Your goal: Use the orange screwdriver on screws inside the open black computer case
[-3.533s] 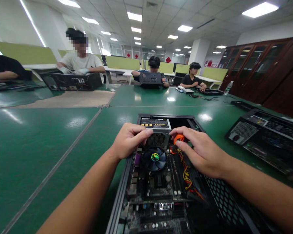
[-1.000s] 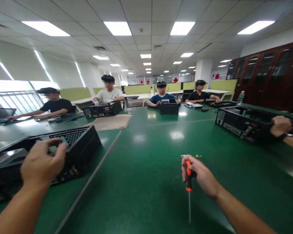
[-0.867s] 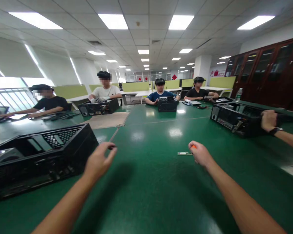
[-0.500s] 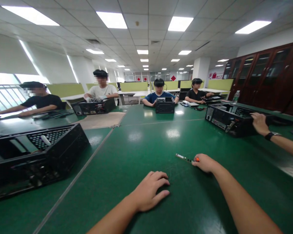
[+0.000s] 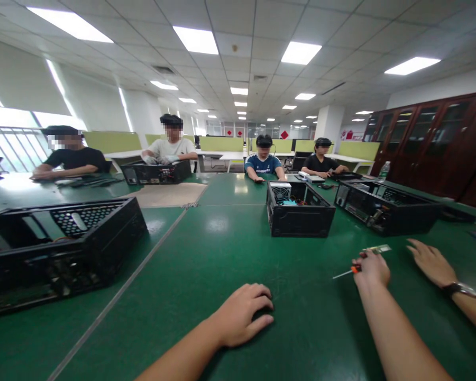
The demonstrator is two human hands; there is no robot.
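My left hand [image 5: 244, 315] lies palm down on the green table [image 5: 190, 275], holding nothing, its fingers loosely apart. Farther right, my right hand [image 5: 375, 272] is closed around an orange screwdriver [image 5: 356, 269], whose thin metal shaft points left. The same hand grips a small RAM stick [image 5: 383, 248], which sticks out past the fingers to the right and is partly hidden by them. Beside it, a co-worker's hand [image 5: 434, 264] with a wristwatch reaches in from the right edge, fingers outstretched and apart from the RAM stick.
One open computer case [image 5: 299, 217] with a fan and cables stands ahead. Another case [image 5: 386, 211] stands behind the co-worker's hand, and a large one [image 5: 103, 243] is at left. Several people sit across the table near a beige mat [image 5: 162, 194].
My right hand has swung right with the screwdriver and RAM stick. The co-worker's hand has left the right case and come nearer mine. The middle case has slid toward me and right.
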